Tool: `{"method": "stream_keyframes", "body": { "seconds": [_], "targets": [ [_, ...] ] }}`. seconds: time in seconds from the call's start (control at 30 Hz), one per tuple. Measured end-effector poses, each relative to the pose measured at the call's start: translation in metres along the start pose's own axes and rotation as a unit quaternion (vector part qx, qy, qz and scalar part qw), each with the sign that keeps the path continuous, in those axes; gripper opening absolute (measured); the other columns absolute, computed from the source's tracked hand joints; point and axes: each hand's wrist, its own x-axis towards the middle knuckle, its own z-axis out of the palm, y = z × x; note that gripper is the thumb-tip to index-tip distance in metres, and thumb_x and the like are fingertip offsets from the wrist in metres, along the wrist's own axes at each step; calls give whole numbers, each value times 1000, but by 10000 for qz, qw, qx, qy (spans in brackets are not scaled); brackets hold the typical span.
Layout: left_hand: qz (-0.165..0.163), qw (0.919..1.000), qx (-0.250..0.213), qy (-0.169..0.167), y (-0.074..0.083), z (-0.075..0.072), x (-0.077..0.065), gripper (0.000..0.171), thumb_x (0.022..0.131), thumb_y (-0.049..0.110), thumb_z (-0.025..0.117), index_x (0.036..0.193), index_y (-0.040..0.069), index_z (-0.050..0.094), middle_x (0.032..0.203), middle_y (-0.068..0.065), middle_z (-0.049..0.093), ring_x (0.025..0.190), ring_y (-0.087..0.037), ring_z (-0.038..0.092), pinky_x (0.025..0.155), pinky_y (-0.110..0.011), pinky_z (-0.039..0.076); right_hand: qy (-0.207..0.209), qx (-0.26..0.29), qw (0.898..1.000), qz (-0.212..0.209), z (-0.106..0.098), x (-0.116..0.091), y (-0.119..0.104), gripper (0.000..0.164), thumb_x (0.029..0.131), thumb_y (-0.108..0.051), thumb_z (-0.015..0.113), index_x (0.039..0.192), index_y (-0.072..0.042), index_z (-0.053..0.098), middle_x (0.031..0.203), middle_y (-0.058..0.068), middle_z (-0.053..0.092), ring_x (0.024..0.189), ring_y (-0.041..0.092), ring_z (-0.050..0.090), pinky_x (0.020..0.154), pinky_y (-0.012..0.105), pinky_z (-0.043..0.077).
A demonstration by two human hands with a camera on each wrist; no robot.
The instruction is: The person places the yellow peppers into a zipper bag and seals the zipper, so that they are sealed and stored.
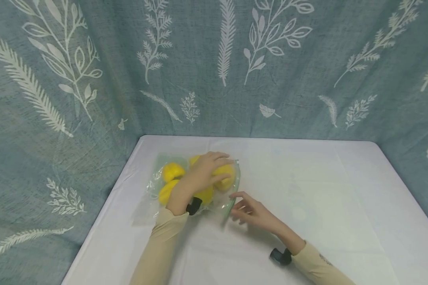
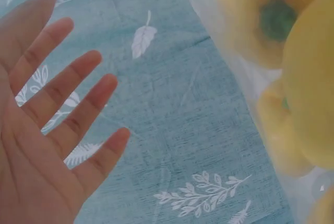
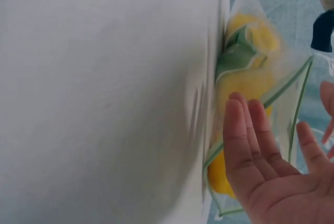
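Observation:
A clear zip bag (image 1: 144, 211) with a green-edged mouth (image 1: 237, 180) lies flat towards the left of the table. Several yellow bell peppers (image 1: 172, 172) are inside it; green stems show through the plastic in the left wrist view. Over the bag's middle, my left hand (image 1: 199, 174) reaches across the peppers, its fingers spread and extended in the left wrist view. My right hand (image 1: 253, 213) is beside the near end of the bag's mouth, fingertips right at the green edge. In the right wrist view the mouth (image 3: 287, 85) gapes, and the right fingers (image 3: 237, 145) are fairly straight.
A white cloth (image 1: 306, 190) covers the table beneath the bag. Blue-green curtains (image 1: 207, 107) with white leaf prints hang behind the table and along both sides. Small black devices (image 1: 281, 256) are worn at the wrists.

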Motion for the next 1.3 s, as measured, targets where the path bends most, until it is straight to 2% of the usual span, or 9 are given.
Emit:
{"method": "stream_keyframes", "body": {
  "seconds": [0.23, 0.4, 0.53, 0.67, 0.83, 0.93, 1.1, 1.3],
  "targets": [
    [-44, 9991, -361, -204, -14, -2, 17, 40, 92, 30, 58, 129, 18, 55, 136, -9, 49, 128, -27, 41, 107, -47, 31, 23, 228, 9988, 435, 4, 3, 13, 46, 94, -14, 55, 136, -7, 36, 109, 25, 59, 92, 40, 63, 68, 43, 56],
    [-91, 9977, -553, -369, -27, 2, 33, 40, 93, 32, 56, 130, 20, 54, 137, -6, 49, 128, -24, 40, 108, -44, 31, 70, 243, 9975, 666, 7, 6, 31, 46, 95, -22, 54, 136, -17, 36, 111, 18, 61, 90, 30, 65, 65, 37, 56],
    [-35, 9970, -623, -456, -39, 8, 46, 39, 92, 33, 57, 129, 20, 55, 134, -3, 51, 127, -22, 42, 108, -42, 32, 187, 372, 9967, 703, 10, 8, 36, 42, 95, -29, 53, 133, -21, 38, 109, 16, 62, 86, 25, 67, 63, 35, 56],
    [-110, 9952, -688, -688, -48, 12, 56, 39, 92, 32, 57, 130, 20, 55, 134, 0, 51, 128, -21, 41, 109, -41, 31, 278, 477, 9964, 638, 12, 10, 37, 40, 94, -30, 54, 131, -20, 39, 105, 17, 63, 84, 25, 67, 62, 35, 56],
    [-375, 9899, -948, -989, -58, 16, 66, 40, 91, 34, 58, 130, 24, 54, 135, 4, 49, 130, -17, 38, 110, -38, 29, 278, 791, 9948, 572, 14, 11, 38, 42, 94, -23, 55, 131, -12, 37, 102, 22, 62, 83, 31, 67, 62, 38, 57],
    [-505, 9866, -1064, -1131, -63, 19, 72, 41, 91, 37, 57, 130, 27, 53, 136, 6, 48, 131, -15, 38, 110, -36, 29, 311, 1075, 9916, 652, 15, 12, 39, 42, 94, -19, 54, 131, -9, 36, 102, 24, 62, 83, 35, 67, 61, 41, 57],
    [-751, 9802, -1224, -1363, -68, 23, 82, 42, 91, 39, 57, 131, 27, 52, 139, 6, 46, 132, -15, 37, 111, -37, 28, 429, 1464, 9839, 933, 20, 15, 41, 46, 93, -21, 57, 132, -10, 34, 102, 24, 61, 82, 37, 67, 59, 45, 56],
    [-680, 9782, -1217, -1542, -74, 32, 93, 45, 91, 33, 58, 133, 19, 51, 139, 0, 47, 130, -21, 39, 109, -40, 31, 460, 1649, 9804, 976, 27, 16, 42, 52, 88, -14, 64, 130, -11, 34, 91, 25, 63, 77, 34, 68, 58, 46, 56]
  ]
}}
